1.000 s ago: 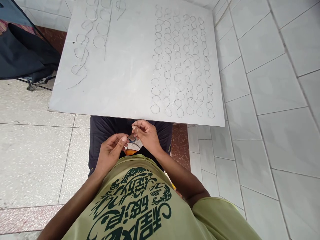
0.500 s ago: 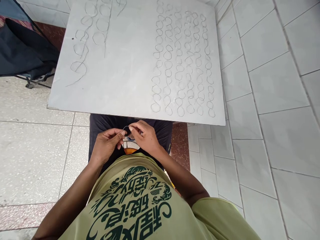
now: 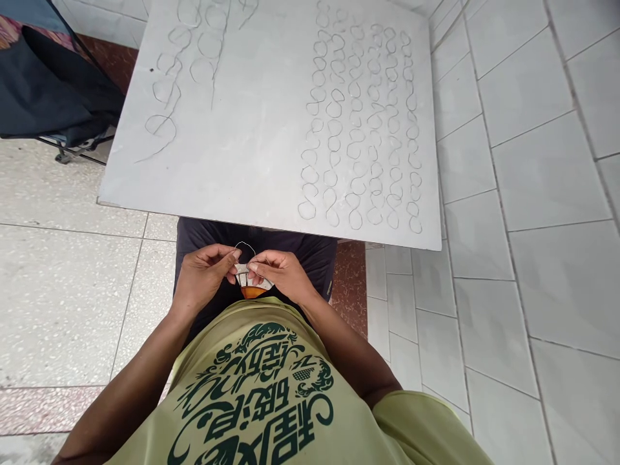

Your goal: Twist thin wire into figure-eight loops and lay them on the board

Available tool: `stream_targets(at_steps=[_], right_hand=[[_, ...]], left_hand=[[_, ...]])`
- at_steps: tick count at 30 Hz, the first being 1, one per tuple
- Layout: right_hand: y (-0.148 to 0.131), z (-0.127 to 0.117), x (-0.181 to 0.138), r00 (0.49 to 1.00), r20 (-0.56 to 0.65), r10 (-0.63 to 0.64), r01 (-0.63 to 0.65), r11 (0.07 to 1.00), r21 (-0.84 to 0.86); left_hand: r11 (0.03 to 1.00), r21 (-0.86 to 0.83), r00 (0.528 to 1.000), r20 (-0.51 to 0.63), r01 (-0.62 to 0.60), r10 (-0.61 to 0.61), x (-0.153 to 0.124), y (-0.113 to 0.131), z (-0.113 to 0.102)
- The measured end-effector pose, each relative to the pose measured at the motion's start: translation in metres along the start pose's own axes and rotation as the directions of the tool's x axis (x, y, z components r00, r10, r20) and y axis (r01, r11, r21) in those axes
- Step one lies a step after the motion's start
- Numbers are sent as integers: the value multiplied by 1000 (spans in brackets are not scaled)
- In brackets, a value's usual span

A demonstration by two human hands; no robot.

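A thin, pale wire [image 3: 245, 243] arches between my two hands, just below the near edge of the table. My left hand [image 3: 206, 274] pinches one end of it between thumb and forefinger. On the other side, my right hand [image 3: 281, 271] grips the wire in a similar pinch, its fingers lower than the top of the arch. Both hands are over my lap. On the white tabletop [image 3: 252, 142], several columns of wire figure-eight loops [image 3: 356, 184] lie to the right. Larger wire loops with long tails [image 3: 161, 128] lie at the left.
A dark folding chair [image 3: 53, 90] stands on the floor at the left. A tiled wall [image 3: 547, 168] runs along the table's right side. Between my legs, part of an orange object [image 3: 253, 292] shows below my hands.
My right hand has moved down from the top of the wire, and the wire's arch now shows wider between my hands. The whole view has shifted slightly.
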State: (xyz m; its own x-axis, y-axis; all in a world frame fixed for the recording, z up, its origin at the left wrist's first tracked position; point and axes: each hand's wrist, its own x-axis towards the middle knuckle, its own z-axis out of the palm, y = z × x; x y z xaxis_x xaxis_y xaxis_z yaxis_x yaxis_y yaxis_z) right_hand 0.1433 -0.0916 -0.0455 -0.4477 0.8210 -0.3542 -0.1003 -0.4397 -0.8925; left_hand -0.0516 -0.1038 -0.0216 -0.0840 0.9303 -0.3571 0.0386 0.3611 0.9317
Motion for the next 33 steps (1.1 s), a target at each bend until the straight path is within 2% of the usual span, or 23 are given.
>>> stream_targets(at_steps=[4,6,8,11,13,15,17,22,25,29,31,33], right_hand=[[0,-2,1,1000,-26,-10,10,1000,-13],[0,-4,2,1000,-27,4,-4,1000,-21],[0,-4,2,1000,-14,25,-26,999,-26],[1,-3,2,999,-1,52,-52,999,-10],[1,-3,3,998,3,67,-67,998,12],[1,-3,3,997,16,77,-78,997,31],[0,-5,3,996,33,83,-84,996,28],[-6,-12,3,995,78,59,-56,997,-49],[-10,-14,5,993,111,34,-24,995,-96],[-12,-15,7,989,138,60,-42,990,-131],[-12,-14,8,989,133,64,-48,992,-120],[-10,-12,8,992,111,62,-52,995,-84]], left_hand=[[999,-46,999,34,-1,2,-1,-1,-2],[997,14,997,20,-72,71,-1,-4,-3],[966,160,979,15,-201,201,0,-7,-5],[813,390,899,120,-432,420,4,-8,-8],[695,468,832,205,-545,515,8,-7,-10],[617,508,788,250,-601,562,12,-6,-13],[585,528,774,267,-616,575,15,-5,-15],[610,534,802,270,-585,533,14,-2,-13],[660,529,839,239,-535,488,13,-1,-12],[744,495,893,213,-448,397,17,2,-13],[737,510,894,200,-444,400,17,4,-13],[689,539,867,191,-484,460,14,8,-15]])
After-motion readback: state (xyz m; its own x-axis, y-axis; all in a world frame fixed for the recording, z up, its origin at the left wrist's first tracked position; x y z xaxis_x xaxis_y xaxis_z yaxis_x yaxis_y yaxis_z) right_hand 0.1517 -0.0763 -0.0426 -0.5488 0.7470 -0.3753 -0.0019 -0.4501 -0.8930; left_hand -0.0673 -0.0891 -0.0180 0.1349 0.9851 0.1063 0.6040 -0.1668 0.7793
